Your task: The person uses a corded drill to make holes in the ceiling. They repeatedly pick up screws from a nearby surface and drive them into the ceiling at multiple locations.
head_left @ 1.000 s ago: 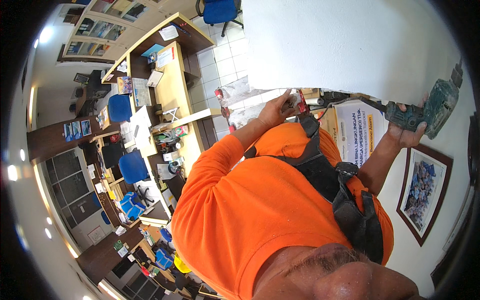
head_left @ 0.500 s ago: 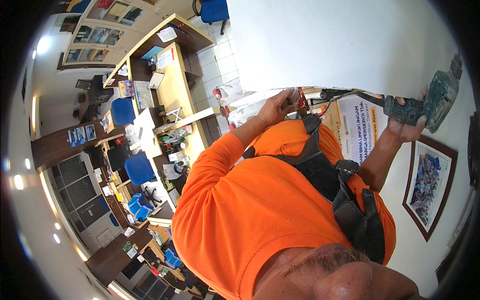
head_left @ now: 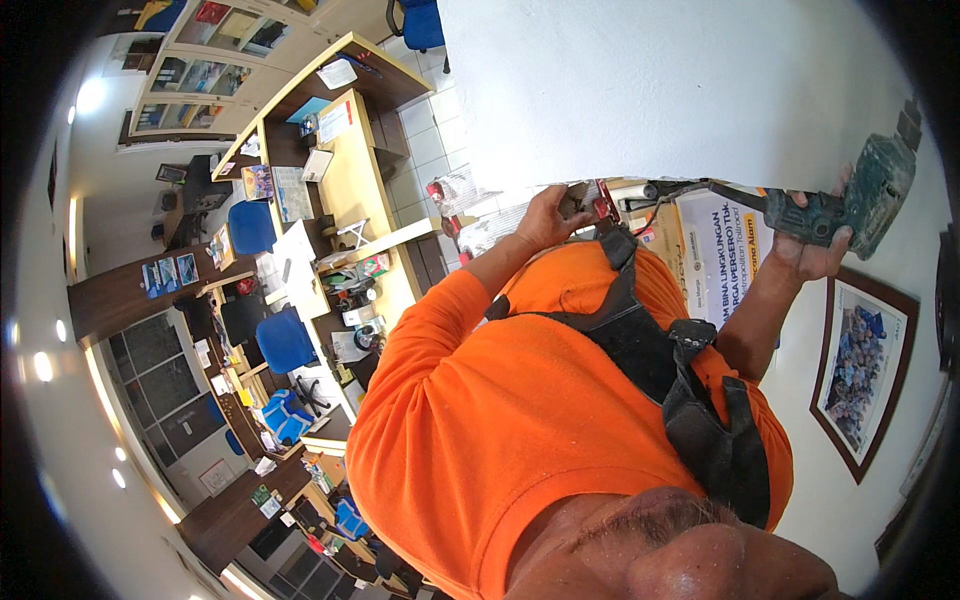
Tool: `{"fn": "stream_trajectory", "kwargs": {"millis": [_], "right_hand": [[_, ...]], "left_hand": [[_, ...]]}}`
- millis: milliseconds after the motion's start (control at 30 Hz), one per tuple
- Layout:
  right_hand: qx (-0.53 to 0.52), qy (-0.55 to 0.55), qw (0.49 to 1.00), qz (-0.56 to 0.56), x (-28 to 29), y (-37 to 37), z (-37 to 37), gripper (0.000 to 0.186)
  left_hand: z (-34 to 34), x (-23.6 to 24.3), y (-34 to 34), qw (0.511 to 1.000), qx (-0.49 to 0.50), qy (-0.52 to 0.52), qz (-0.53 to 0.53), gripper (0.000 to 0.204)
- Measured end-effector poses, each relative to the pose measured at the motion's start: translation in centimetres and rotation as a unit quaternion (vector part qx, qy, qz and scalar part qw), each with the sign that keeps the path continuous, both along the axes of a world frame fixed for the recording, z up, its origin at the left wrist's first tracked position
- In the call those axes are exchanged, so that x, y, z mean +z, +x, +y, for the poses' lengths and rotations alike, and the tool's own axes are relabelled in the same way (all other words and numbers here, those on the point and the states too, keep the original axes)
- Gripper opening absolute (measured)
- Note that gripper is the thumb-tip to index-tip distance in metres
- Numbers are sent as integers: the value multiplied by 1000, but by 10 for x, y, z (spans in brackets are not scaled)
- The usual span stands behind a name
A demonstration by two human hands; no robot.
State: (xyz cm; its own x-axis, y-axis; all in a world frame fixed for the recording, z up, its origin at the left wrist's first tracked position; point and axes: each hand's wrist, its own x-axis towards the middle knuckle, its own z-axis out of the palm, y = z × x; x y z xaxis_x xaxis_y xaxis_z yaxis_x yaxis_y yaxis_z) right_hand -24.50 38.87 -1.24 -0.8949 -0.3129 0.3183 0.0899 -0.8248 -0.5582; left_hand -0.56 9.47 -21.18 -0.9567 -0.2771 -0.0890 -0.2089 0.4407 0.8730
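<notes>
- Overhead, the right hand (head_left: 815,250) has its fingers clamped round the grip of a green power drill (head_left: 850,195), held level, probably so the bit runs square into the white wall (head_left: 650,90).
- Left hand (head_left: 545,215) presses against the wall's lower edge, fingers curled on something small I cannot make out, seemingly steadying that spot.
- Black harness strap (head_left: 640,340) crosses the orange shirt.

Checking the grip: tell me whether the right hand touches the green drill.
Touching. The head view shows the right hand wrapped around the handle of the green drill.
</notes>
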Motion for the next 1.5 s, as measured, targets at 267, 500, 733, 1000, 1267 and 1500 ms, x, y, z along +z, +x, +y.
{"fn": "stream_trajectory", "kwargs": {"millis": [267,500,733,1000,1267,1500], "right_hand": [[6,-11,1000,17,2,6,-1,88],[10,-53,996,69,16,7,-5,72],[27,-91,994,44,42,32,-25,58],[11,-101,992,74,40,44,-31,60],[32,-137,987,80,61,33,-20,62],[49,-157,982,94,55,-12,-9,58]], "left_hand": [[-53,11,15,938,294,-118,143,35],[-136,307,-11,765,293,-198,539,59],[-76,492,-114,784,-24,-548,290,96],[-68,510,-222,875,-209,-434,-47,110],[-58,527,-200,912,-171,-371,-39,77],[-33,582,-216,844,-217,-491,-11,74]]}}
